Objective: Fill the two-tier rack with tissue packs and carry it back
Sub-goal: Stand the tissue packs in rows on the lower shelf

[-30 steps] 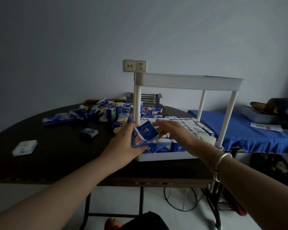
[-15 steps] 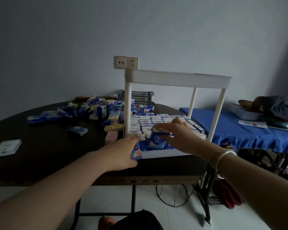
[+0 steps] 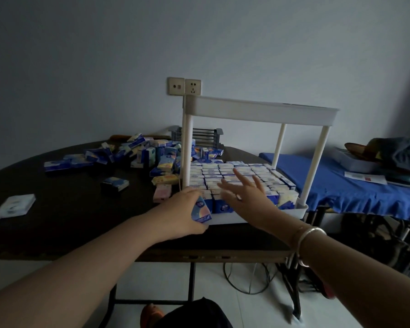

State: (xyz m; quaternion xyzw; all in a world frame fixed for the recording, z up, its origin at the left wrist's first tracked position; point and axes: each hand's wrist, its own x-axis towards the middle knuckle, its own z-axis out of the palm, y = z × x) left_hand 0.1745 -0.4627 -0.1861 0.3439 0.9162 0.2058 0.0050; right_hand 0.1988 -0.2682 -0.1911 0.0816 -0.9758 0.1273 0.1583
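Left hand (image 3: 184, 210) clamped around one tissue pack (image 3: 201, 210) at the rack's (image 3: 258, 110) seven o'clock corner. Right hand (image 3: 243, 194) spread flat, fingers apart, over the packed bottom tier (image 3: 237, 177). Loose packs (image 3: 152, 156) heaped at ten o'clock on the table (image 3: 57, 209). Likely trouble: forcing the held pack into so tight a row, buckling neighbours or nudging the rack toward the table edge.
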